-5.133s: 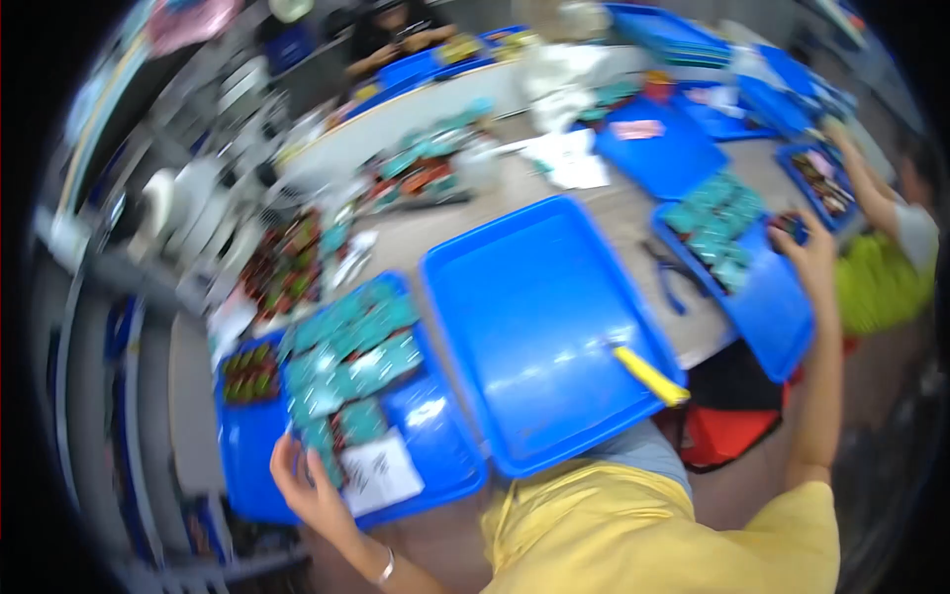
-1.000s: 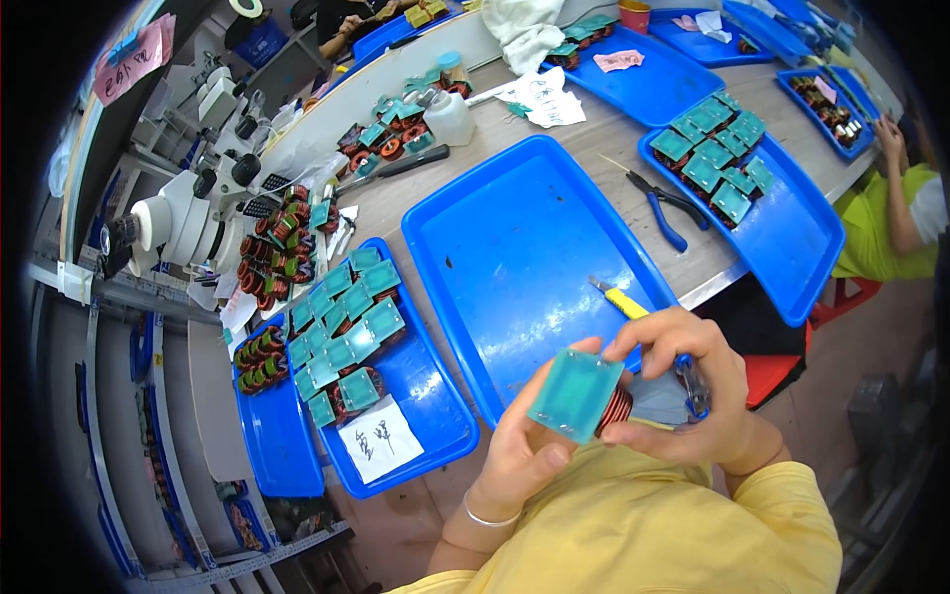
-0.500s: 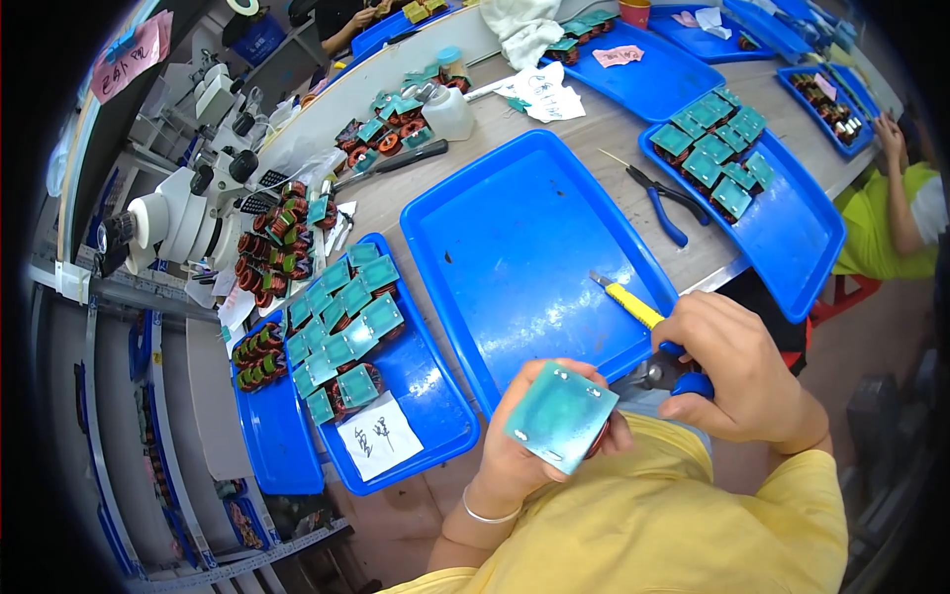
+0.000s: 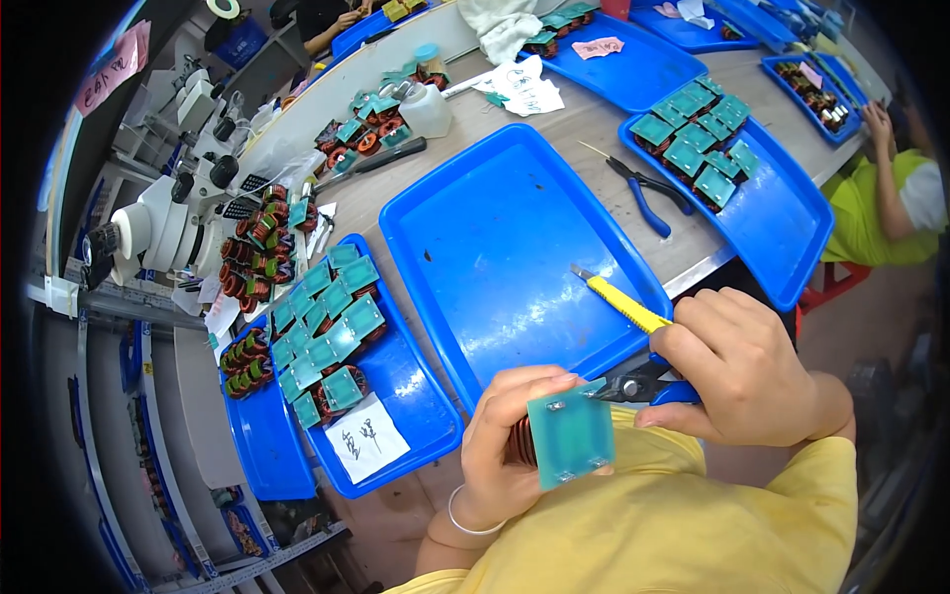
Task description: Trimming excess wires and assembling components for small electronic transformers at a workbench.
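Note:
My left hand (image 4: 505,426) is closed around a copper coil (image 4: 520,444) with a square green circuit board (image 4: 572,436) on it. The board's face is turned up toward me, with shiny solder points near its edges. My right hand (image 4: 737,366) grips blue-handled cutters (image 4: 633,386), whose jaw tips reach the board's upper right corner; whether they bite on a lead there I cannot tell. Beside my right fingers, a yellow utility knife (image 4: 623,302) lies over the large blue tray (image 4: 450,287), its blade pointing away from me.
Left, a blue tray (image 4: 421,396) holds several board-topped coils (image 4: 332,327) and a handwritten paper (image 4: 368,439). Blue-handled pliers (image 4: 643,198) lie beyond the large tray, near another tray (image 4: 782,218) of boards. Microscopes (image 4: 148,233) stand at left; a person in bright green (image 4: 881,213) sits at right.
The cutters have moved in to the board's corner. My left hand has turned the board more upright, showing the coil's side behind it. The whole view has shifted slightly.

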